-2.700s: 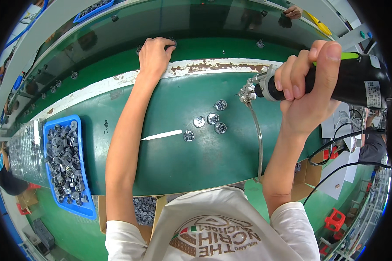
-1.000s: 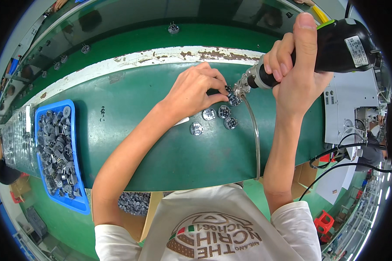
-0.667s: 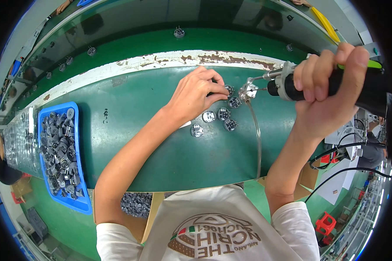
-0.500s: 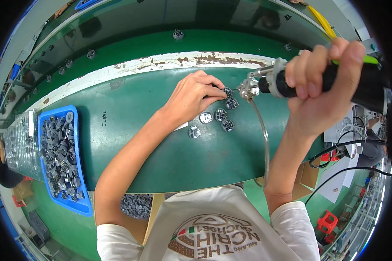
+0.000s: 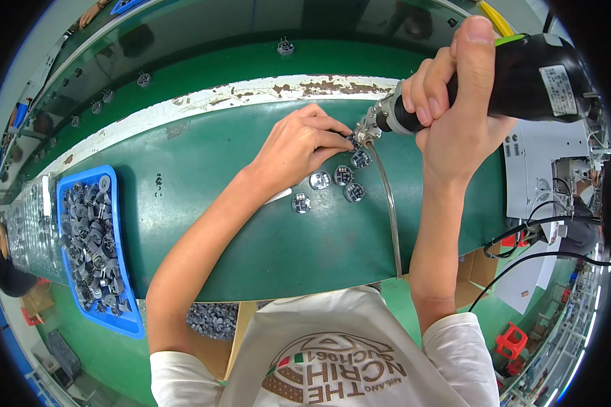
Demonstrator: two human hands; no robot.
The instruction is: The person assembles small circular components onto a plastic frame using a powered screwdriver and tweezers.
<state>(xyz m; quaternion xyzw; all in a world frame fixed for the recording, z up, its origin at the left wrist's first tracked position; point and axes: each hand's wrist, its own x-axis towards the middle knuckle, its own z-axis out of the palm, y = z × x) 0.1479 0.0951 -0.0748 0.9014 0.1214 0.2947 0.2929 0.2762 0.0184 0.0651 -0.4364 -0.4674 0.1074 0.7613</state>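
My left hand (image 5: 295,146) rests on the green bench, thumb and fingers pinching a small round component (image 5: 354,143) that they partly hide. Gripped in my right hand (image 5: 458,102) is a black electric screwdriver (image 5: 533,81), tilted, with its metal nose (image 5: 366,129) down at the pinched component. Whether the tip touches it I cannot tell. A clear hose (image 5: 389,210) runs from that nose toward the bench's near edge. Just below my left fingers lie several similar round components (image 5: 343,176) with dark and silvery faces. A thin white piece (image 5: 278,195) shows under my left wrist.
On the left a blue tray (image 5: 130,298) is heaped with grey round parts, beside stacked clear plastic trays (image 5: 30,224). Beyond a chipped white rail (image 5: 237,93), a green conveyor (image 5: 210,68) carries scattered components. White equipment (image 5: 543,146) and black cables (image 5: 523,261) are at right. Below the bench sits a parts-filled box (image 5: 214,319).
My right hand has brought the screwdriver left and tilted it, and its nose is now over the component in my left fingers. The hose swung left with it. My left hand stays nearly still.
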